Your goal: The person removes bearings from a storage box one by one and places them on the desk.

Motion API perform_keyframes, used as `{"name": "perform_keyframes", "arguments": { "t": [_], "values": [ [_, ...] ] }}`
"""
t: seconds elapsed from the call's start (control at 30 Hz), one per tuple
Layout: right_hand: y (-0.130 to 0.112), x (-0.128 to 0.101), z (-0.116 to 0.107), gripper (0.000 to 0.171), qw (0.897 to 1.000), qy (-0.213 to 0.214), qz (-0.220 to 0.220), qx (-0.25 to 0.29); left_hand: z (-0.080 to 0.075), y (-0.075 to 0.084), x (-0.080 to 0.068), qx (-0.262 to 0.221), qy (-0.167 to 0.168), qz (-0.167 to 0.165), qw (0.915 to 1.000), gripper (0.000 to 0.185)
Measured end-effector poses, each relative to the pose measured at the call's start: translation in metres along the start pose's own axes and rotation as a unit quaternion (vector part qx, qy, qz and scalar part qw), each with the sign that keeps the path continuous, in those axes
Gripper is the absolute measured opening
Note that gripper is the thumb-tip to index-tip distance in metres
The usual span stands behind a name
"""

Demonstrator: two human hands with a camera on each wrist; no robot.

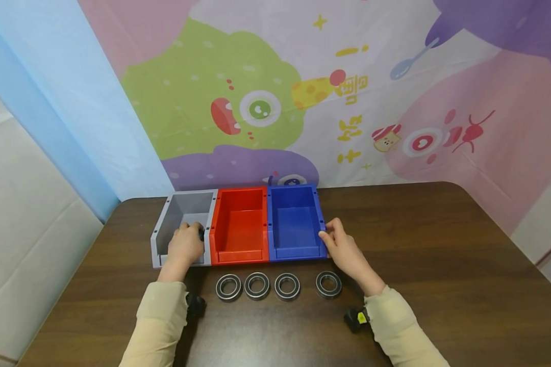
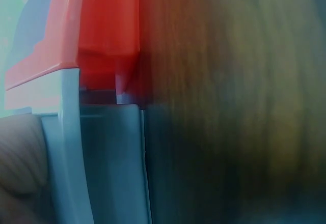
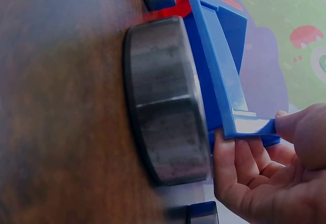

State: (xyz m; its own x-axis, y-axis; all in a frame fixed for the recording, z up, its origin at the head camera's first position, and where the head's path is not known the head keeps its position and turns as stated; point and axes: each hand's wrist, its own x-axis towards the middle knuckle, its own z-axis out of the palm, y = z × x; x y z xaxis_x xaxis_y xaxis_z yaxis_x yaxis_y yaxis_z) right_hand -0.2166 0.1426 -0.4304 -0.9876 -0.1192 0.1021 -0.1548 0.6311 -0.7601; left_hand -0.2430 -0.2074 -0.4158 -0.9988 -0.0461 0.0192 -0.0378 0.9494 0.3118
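My left hand [image 1: 185,243] reaches down into the grey bin [image 1: 157,247] and holds a bearing [image 1: 201,235], of which only a dark edge shows beside the fingers. In the left wrist view, part of that hand appears at the left behind the grey bin's wall [image 2: 69,147]. With the thumb on the rim and the fingers underneath, my right hand [image 1: 344,250] grips the near right corner of the blue bin [image 1: 296,253]. The right wrist view shows this grip on the blue wall [image 3: 254,126], close behind a bearing [image 3: 163,102].
Between the grey and blue bins stands a red bin [image 1: 239,256], side by side with both. Several bearings [image 1: 229,299] lie flat in a row in front of the bins on the brown table [image 1: 418,244]. A printed cloth [image 1: 372,102] hangs behind.
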Motion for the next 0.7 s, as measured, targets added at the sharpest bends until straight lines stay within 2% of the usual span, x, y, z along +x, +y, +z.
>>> {"name": "perform_keyframes", "arguments": {
  "t": [0.3, 0.5, 0.7],
  "values": [
    [-0.0004, -0.0007, -0.0004, 0.022, 1.0, 0.0, -0.002, 0.0, 0.0, 0.0004, -0.0015, 0.002, 0.011, -0.001, 0.9999, 0.036],
    [-0.0009, -0.0007, -0.0007, 0.022, 1.0, -0.002, -0.001, 0.0, 0.0018, 0.0002, -0.0015, -0.004, 0.038, 0.009, 0.9992, 0.034],
    [-0.0011, -0.0007, -0.0009, 0.021, 1.0, -0.004, 0.002, 0.0, 0.003, 0.0014, -0.0037, -0.018, 0.07, 0.001, 0.9974, 0.033]
  ]
}}
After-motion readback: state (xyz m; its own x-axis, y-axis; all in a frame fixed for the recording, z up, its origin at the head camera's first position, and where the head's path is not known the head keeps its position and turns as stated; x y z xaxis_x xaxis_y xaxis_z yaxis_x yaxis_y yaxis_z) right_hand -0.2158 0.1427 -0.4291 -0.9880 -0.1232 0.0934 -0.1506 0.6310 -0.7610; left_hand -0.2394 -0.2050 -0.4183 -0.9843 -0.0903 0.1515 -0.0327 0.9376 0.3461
